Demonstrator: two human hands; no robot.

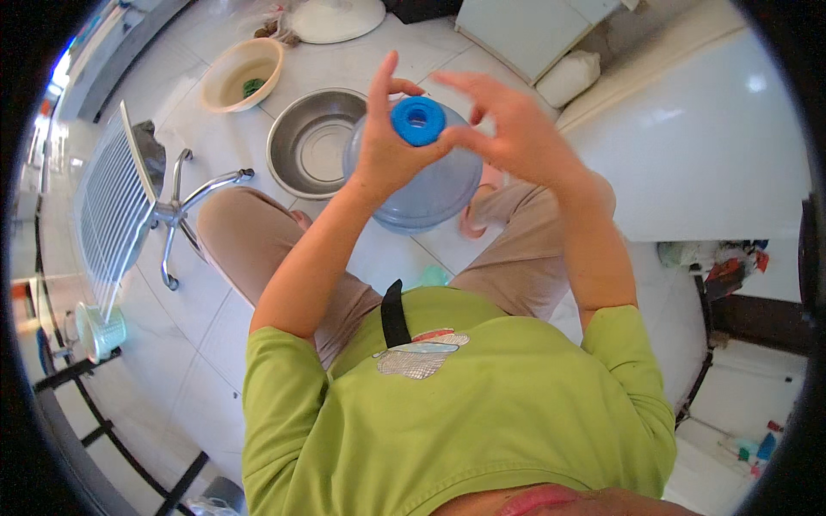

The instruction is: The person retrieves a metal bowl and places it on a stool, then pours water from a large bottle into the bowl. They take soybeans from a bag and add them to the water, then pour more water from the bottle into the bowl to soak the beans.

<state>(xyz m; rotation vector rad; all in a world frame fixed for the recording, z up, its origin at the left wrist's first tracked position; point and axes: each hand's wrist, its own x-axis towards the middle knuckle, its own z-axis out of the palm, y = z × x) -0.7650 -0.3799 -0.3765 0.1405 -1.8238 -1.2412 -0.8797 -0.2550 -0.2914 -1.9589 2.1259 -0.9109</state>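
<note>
Between my legs stands a clear bluish plastic water jug [423, 193] with a blue cap [419, 121] that has a hole in its middle. My left hand [387, 142] curls around the jug's neck just under the cap, thumb along the near side and one finger sticking up. On the other side is my right hand [510, 126], slightly blurred, its fingers spread and its thumb at the cap's right edge. Just left of the jug, a steel basin [284, 151] rests on the floor, partly covered by the jug and my left hand.
A cream plastic basin [216, 84] with something dark green inside lies beyond the steel one. A chair with chrome legs [213, 187] is at the left. A white cabinet [529, 32] stands at the far right, near a white bag [569, 79]. A white surface [697, 161] extends along the right.
</note>
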